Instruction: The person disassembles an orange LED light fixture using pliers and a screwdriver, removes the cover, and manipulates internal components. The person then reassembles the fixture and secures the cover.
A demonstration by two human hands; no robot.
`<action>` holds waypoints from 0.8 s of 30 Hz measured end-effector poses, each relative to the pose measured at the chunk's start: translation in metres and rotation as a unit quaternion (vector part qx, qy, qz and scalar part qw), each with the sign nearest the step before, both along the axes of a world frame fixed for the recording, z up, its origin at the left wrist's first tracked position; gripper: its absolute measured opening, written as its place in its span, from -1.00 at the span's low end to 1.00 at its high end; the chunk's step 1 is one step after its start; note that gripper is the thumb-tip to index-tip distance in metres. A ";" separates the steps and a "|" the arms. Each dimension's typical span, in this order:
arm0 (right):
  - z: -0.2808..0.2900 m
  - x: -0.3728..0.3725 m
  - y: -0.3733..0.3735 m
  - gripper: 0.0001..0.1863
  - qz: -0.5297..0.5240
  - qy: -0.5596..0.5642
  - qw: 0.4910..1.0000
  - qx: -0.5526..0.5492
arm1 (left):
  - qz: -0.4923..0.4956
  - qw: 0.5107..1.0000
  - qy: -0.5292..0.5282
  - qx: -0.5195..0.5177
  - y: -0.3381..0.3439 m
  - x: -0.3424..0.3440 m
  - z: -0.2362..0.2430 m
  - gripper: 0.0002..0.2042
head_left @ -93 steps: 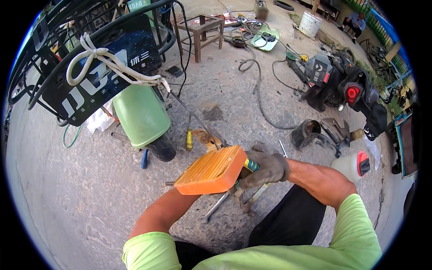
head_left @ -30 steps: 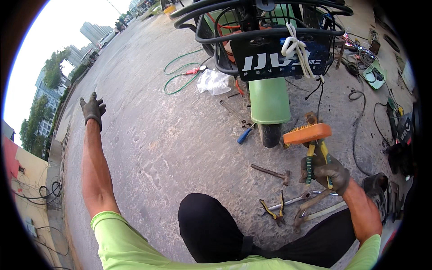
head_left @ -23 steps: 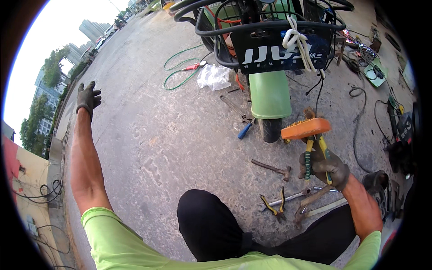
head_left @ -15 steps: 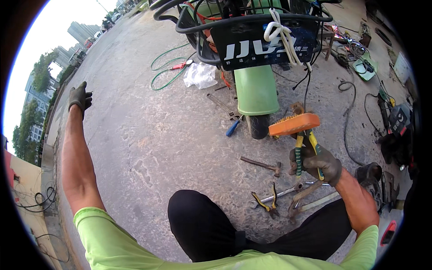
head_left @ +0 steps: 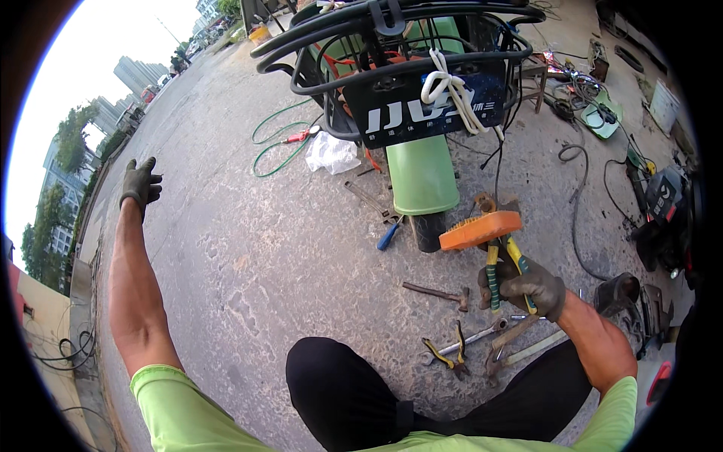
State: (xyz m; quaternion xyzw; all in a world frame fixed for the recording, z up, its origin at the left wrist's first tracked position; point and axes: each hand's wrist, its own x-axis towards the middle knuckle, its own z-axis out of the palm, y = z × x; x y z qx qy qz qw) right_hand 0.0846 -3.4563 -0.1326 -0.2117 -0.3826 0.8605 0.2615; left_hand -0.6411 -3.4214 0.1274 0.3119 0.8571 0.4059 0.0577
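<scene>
My left hand (head_left: 141,185), in a dark work glove, is stretched out over the road at the far left, fingers apart and holding nothing. My right hand (head_left: 533,289), gloved too, is closed round green-and-yellow-handled pliers (head_left: 492,277). At the head of these pliers sits an orange block-like piece (head_left: 483,229) with a row of small teeth along its upper edge; it hides the jaws. Just beyond it stand the black front tyre (head_left: 428,233) and pale green mudguard (head_left: 423,181) of a bike with a black front basket (head_left: 331,79).
Around my knees lie a hammer (head_left: 439,295), yellow-and-black pliers (head_left: 453,360) and a combination wrench (head_left: 479,334). A blue-handled screwdriver (head_left: 388,236) is near the tyre. Farther off are a clear plastic bag (head_left: 332,153) and a green hose (head_left: 260,166). Cables (head_left: 576,181) run along the right.
The view has shifted, so the bike sits lower and farther left in it. My left hand's fingers are more raised and spread. My right hand keeps hold of the pliers and orange piece.
</scene>
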 end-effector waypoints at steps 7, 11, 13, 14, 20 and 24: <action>0.004 0.000 -0.002 -0.23 -0.004 -0.017 1.000 -0.005 | -0.010 0.998 -0.004 -0.055 0.014 0.000 0.005 -0.14; 0.012 -0.002 -0.005 -0.21 -0.003 -0.025 1.000 -0.010 | 0.059 0.982 0.148 -0.099 0.026 0.020 0.004 -0.32; 0.008 0.000 -0.004 -0.03 0.004 -0.021 1.000 -0.012 | 0.048 0.983 0.137 -0.109 0.035 0.023 0.007 -0.42; 0.007 0.000 -0.004 -0.03 0.005 -0.021 1.000 -0.015 | 0.033 0.982 0.137 -0.125 0.037 0.026 0.012 -0.44; 0.011 -0.004 -0.005 -0.02 0.006 -0.009 1.000 -0.010 | 0.041 0.985 0.089 -0.141 0.044 0.019 0.018 -0.54; 0.008 0.000 -0.003 -0.02 0.010 -0.011 1.000 -0.003 | 0.055 0.984 0.155 -0.074 0.039 0.041 0.002 -0.24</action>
